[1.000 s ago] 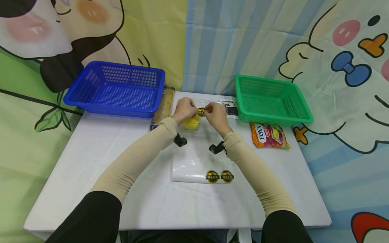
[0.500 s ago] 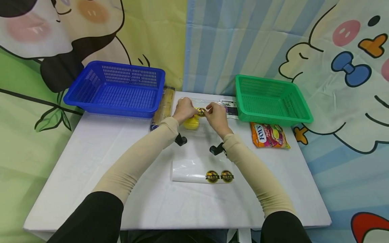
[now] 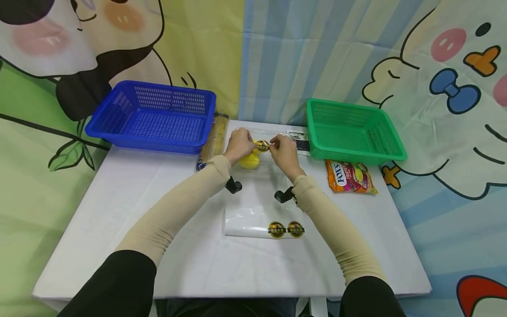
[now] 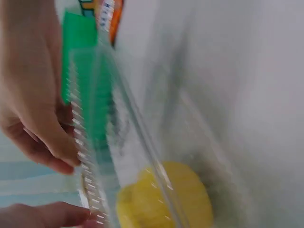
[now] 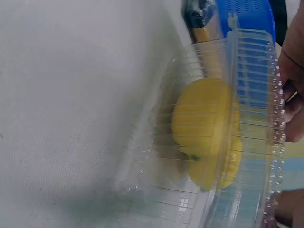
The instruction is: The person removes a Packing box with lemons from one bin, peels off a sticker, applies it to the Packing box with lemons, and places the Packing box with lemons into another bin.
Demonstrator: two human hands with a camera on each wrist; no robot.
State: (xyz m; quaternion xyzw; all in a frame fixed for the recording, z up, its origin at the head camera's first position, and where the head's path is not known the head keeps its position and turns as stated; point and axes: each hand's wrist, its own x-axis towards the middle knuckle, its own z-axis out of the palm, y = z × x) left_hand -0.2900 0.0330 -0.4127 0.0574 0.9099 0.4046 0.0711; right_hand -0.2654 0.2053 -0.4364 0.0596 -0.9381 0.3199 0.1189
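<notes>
A round black-and-gold sticker (image 3: pixel 262 145) spans the gap between my two hands, above a clear plastic box. My left hand (image 3: pixel 239 145) pinches its left end. My right hand (image 3: pixel 284 153) has thumb and fingers curled at its right end. Inside the clear plastic box (image 5: pixel 247 118) lies a rounded yellow thing (image 5: pixel 204 111) with a smaller lump at one side; its kind does not show. In the left wrist view, which is blurred, fingers of both hands overlap the box's ribbed rim, with the yellow thing (image 4: pixel 175 194) behind the clear wall.
A glossy sheet (image 3: pixel 245 224) with two more round stickers lies in front. A blue basket (image 3: pixel 158 143) stands back left beside a long yellowish pack (image 3: pixel 214 138). At the right are a green basket (image 3: pixel 356 155), an orange Fox's candy bag (image 3: pixel 350 177) and a black-and-white packet (image 3: pixel 300 143).
My right hand has shifted slightly to the right, and the sticker between the hands now shows a little more tilted. The box and baskets stay where they were.
</notes>
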